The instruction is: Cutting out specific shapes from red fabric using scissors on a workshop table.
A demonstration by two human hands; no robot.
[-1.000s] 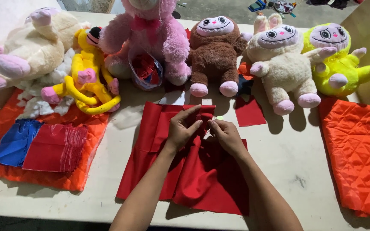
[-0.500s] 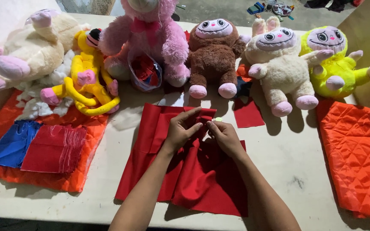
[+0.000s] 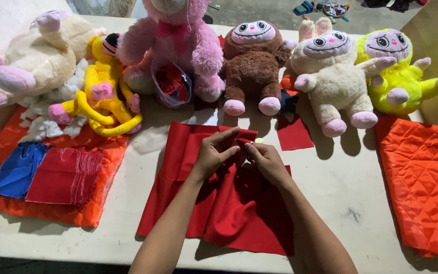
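Head view: left hand (image 3: 214, 152) and right hand (image 3: 264, 158) both pinch red fabric's (image 3: 219, 208) far edge, fingertips nearly meeting.

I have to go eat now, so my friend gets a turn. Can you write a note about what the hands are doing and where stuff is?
Left hand: pinching a fold at the top edge of the red cloth.
Right hand: pinching the same fold, fingertips close to the left's.
The red cloth lies rumpled on the white table, in front of the brown plush toy.
Stack of red squares and a blue piece sit on the orange quilted fabric at left.
Done: cloth partly folded at the top.
Left: the rest is still loose and creased.
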